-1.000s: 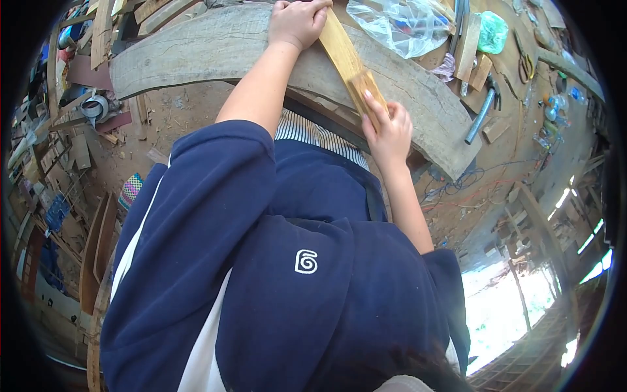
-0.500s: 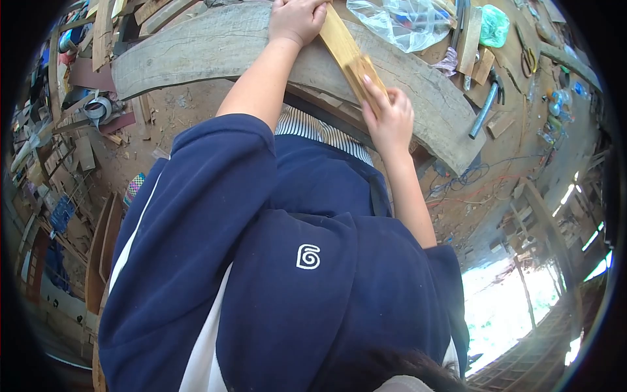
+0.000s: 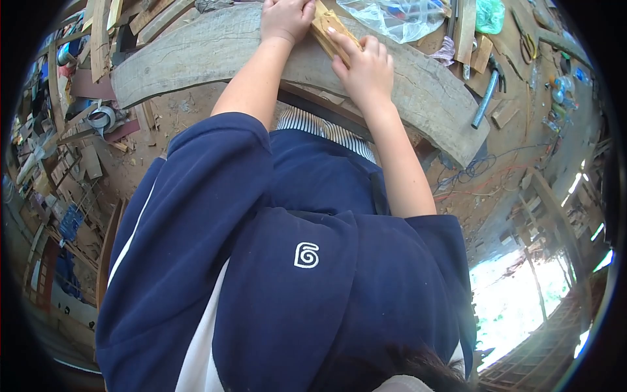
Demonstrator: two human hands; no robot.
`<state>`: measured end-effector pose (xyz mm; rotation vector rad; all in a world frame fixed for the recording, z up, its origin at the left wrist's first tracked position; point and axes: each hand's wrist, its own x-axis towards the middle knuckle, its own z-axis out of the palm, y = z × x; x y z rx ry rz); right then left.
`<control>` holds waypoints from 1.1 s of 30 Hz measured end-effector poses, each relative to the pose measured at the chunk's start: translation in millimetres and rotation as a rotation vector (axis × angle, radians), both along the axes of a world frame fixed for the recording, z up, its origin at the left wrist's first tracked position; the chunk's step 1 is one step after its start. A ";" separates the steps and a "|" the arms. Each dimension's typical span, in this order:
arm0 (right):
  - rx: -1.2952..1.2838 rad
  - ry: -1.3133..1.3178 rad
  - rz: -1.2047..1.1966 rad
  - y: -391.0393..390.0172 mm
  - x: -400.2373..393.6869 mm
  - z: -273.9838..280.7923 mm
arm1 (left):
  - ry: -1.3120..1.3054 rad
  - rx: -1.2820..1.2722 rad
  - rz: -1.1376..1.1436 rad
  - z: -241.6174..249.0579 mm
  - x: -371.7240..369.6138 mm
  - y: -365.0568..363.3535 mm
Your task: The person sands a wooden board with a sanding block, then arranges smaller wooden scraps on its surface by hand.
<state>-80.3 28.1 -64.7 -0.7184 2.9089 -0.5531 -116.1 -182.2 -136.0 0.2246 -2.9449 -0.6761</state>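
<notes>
A light wooden strip (image 3: 320, 34) lies slanted across the curved grey plank (image 3: 196, 55) at the top of the view. My left hand (image 3: 286, 19) is closed around its upper part, whose far end is cut off by the frame. In my right hand (image 3: 367, 68) is a small wooden block (image 3: 334, 23), pressed along the strip with the fingers lying over it. The two hands are close together. The underside of the block is hidden.
A hammer (image 3: 486, 98) with a blue handle lies at the plank's right end. Behind are a clear plastic bag (image 3: 398, 16), a green bag (image 3: 490, 16), pliers (image 3: 526, 46) and wood offcuts. A tape roll (image 3: 101, 119) and scrap wood lie at the left.
My right hand has slid up and left along the strip with the block, closer to my left hand. My left hand still holds the strip. The view has shifted slightly.
</notes>
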 end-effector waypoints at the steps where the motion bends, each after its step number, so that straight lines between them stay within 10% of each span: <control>1: -0.007 -0.003 -0.002 -1.6 -1.8 -0.6 | 0.017 0.026 0.007 -0.6 0.6 -0.7; 33: -0.030 -0.111 0.054 62.2 23.6 11.4 | 0.051 0.017 0.031 1.7 2.3 2.6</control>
